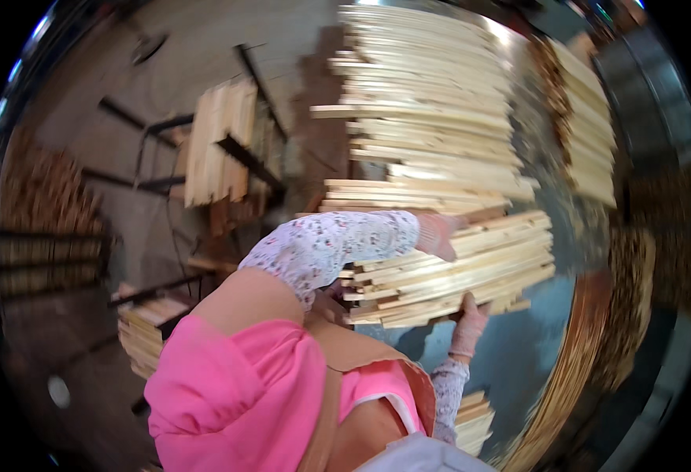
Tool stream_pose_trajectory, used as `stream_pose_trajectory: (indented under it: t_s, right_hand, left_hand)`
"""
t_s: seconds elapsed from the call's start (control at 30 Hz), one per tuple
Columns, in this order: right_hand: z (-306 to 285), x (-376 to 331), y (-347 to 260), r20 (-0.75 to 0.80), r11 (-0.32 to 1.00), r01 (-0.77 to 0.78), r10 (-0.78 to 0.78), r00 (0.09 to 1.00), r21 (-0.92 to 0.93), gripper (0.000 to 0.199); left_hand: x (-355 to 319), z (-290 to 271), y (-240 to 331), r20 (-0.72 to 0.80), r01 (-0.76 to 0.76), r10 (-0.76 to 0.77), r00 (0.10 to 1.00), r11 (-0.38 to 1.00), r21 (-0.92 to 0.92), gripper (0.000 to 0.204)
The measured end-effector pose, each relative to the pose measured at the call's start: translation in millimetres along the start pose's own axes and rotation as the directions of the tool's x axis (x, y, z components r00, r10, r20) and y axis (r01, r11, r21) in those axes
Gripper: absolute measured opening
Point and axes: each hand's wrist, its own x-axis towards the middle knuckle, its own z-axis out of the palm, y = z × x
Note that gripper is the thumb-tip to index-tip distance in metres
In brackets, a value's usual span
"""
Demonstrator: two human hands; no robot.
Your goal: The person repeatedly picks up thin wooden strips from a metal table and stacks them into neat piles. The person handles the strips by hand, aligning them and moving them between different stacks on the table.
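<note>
I hold a bundle of pale wooden slats (471,271) between both gloved hands, tilted slightly up to the right. My left hand (438,234), in a floral sleeve, presses on the bundle's top edge. My right hand (468,321) supports it from beneath. The bundle is level with the foot of a tall stack of similar slats (432,102), and I cannot tell whether the two touch.
Another slat stack (585,126) stands at the right. A pile of boards (218,141) rests on a dark metal frame at the left. Smaller slat stacks lie low at the left (145,326) and by my right elbow (473,421). A curved wooden rim (578,354) runs at the lower right.
</note>
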Motion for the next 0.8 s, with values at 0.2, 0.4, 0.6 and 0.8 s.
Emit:
stream_pose_trajectory:
  t_s: [0.2, 0.4, 0.6, 0.8]
  right_hand:
    - [151.0, 9.3, -136.0, 0.277, 0.933, 0.294, -0.231, 0.933, -0.21, 0.063]
    - [451.1, -48.0, -219.5, 0.677, 0.913, 0.4, -0.244, 0.694, -0.081, 0.049]
    - [755.2, -122.0, -135.4, 0.953, 0.879, 0.46, -0.025, 0.303, -0.124, 0.075]
    - [922.3, -160.3, 54.5, 0.919, 0.753, 0.534, 0.363, 0.151, -0.385, 0.112]
  left_hand:
    - [-137.4, -117.3, -30.5, -0.445, -0.212, 0.11, 0.889, 0.959, -0.187, 0.082]
    - [-319.3, -256.7, -182.3, -0.83, -0.309, 0.006, 0.558, 0.929, -0.201, 0.094]
    - [-489.9, -300.4, -445.2, -0.944, -0.171, -0.231, 0.237, 0.946, -0.275, 0.093]
    - [-557.4, -254.5, -644.5, -0.809, -0.324, -0.541, 0.232, 0.741, -0.588, 0.088]
